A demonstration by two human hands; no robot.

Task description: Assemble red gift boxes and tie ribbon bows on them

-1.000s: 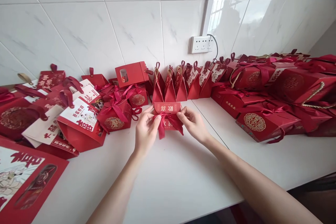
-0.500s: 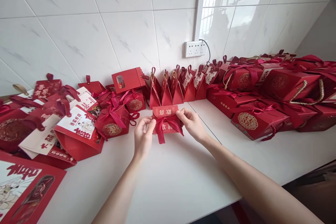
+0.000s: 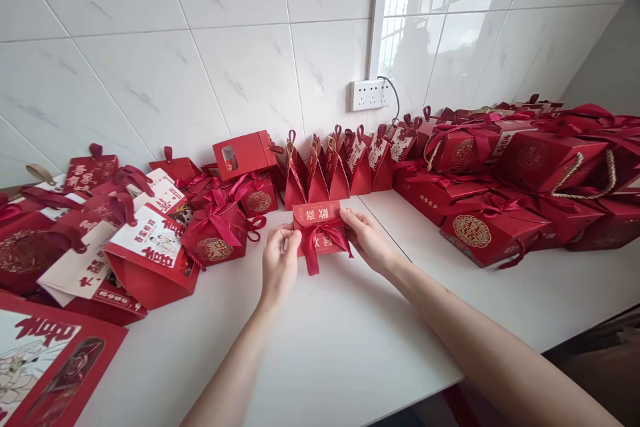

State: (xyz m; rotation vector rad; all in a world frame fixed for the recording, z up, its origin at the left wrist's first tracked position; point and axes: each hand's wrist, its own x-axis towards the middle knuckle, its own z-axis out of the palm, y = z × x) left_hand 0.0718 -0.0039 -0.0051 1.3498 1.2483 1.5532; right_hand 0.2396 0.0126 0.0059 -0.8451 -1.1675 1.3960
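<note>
A small red gift box (image 3: 317, 213) with gold lettering is held over the white table in the middle of the view. Across its front runs a dark red ribbon bow (image 3: 320, 238), one tail hanging below the box. My left hand (image 3: 282, 252) pinches the box's left side, thumb on top and fingers curled behind. On the opposite side my right hand (image 3: 366, 238) grips the edge with thumb and fingers closed. The underside of the box is hidden. Just behind it stands a row of triangular red boxes (image 3: 317, 180) with loop handles.
Red gift boxes with white printed panels (image 3: 150, 233) crowd the left. Larger red boxes with ribbons and rope handles (image 3: 545, 153) are stacked at the right. The white table (image 3: 350, 347) meets a tiled wall (image 3: 240, 73) carrying a power socket (image 3: 371, 95).
Both hands have shifted slightly to the right. The left thumb has come a little further over the box's side. The gift box stays between the hands.
</note>
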